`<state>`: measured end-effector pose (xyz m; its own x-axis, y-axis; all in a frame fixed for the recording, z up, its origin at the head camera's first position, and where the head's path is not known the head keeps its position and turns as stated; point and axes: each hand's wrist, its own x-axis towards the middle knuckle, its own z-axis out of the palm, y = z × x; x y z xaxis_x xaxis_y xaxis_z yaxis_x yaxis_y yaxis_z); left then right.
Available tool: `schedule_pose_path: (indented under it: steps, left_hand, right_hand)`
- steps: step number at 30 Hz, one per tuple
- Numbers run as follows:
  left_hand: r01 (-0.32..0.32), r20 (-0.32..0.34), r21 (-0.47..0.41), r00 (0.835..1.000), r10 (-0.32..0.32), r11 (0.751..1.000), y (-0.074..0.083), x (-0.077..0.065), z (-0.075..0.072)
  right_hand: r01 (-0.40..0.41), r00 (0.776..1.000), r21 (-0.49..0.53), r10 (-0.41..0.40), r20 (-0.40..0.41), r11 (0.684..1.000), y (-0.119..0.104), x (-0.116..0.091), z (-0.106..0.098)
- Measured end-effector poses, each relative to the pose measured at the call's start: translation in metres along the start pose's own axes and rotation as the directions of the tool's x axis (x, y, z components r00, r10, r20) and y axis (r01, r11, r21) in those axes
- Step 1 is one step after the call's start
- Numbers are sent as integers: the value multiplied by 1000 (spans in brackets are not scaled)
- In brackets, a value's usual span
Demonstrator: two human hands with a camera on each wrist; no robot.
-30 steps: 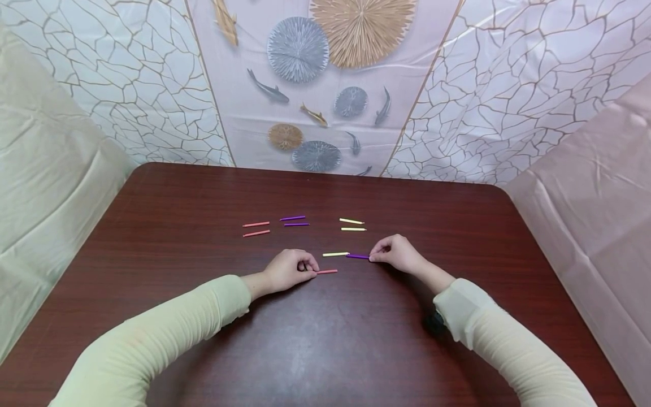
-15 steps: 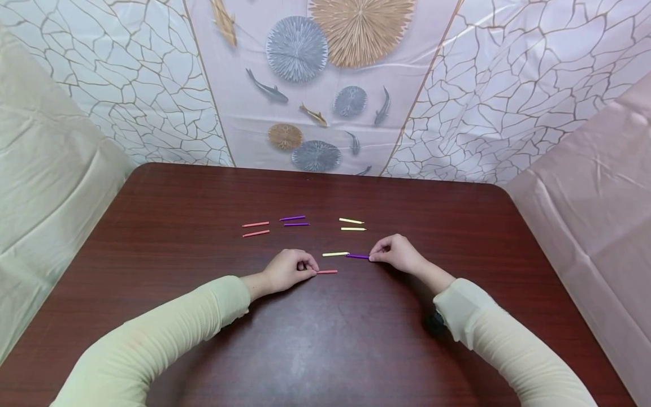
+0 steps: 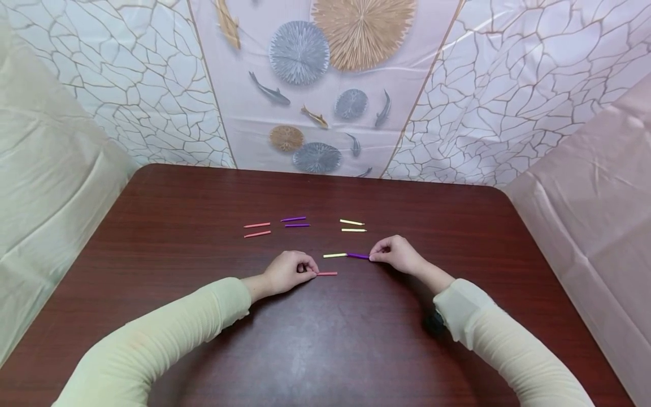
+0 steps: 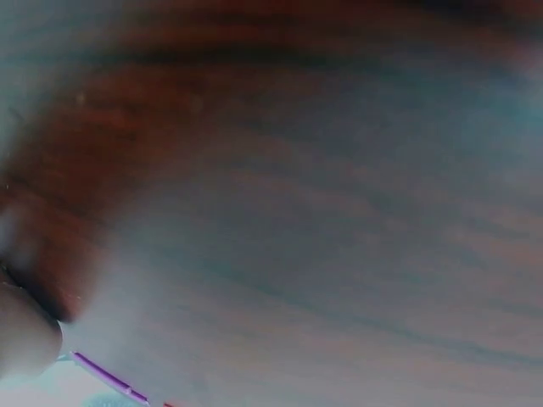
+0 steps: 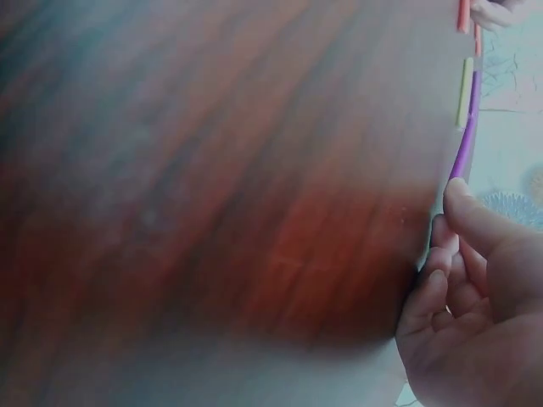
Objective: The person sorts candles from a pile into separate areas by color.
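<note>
My left hand pinches one end of a thin red stick, which points right along the table. My right hand pinches a thin purple stick between thumb and finger. The purple stick's free end meets the tip of a yellow stick lying just behind the red one. In the right wrist view, the thumb and finger grip the purple stick near its end, beside the yellow stick. The left wrist view is mostly blurred tabletop, with part of a finger at lower left.
Farther back on the dark wooden table lie two red sticks, two purple sticks and two yellow sticks, in pairs. Patterned cloth hangs behind the table's back edge, with plain cloth at both sides.
The purple stick's free end has shifted slightly, now covering the yellow stick's tip that showed above it before. Both hands stay almost still. The head view has tilted slightly upward.
</note>
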<state>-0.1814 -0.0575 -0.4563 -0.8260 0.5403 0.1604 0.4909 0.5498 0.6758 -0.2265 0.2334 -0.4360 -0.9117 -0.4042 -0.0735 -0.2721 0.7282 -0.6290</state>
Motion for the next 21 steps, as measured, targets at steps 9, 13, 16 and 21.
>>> schedule_pose_path:
  steps: [9,13,16,21]
  left_hand:
    - [-17,3,5,1000,17,1000,0,-8,-5]
    - [-17,-3,16,1000,17,1000,-2,-11,-7]
    - [-23,-9,15,1000,23,1000,-3,-14,-8]
    - [-21,-8,7,1000,21,1000,-4,-18,-9]
  right_hand:
    - [45,999,16,-44,-21,999,-17,14,-4]
    - [49,998,20,-48,-36,999,-29,27,-3]
    - [56,998,20,-55,-44,998,-36,37,0]
    - [72,996,15,-71,-62,997,-48,54,6]
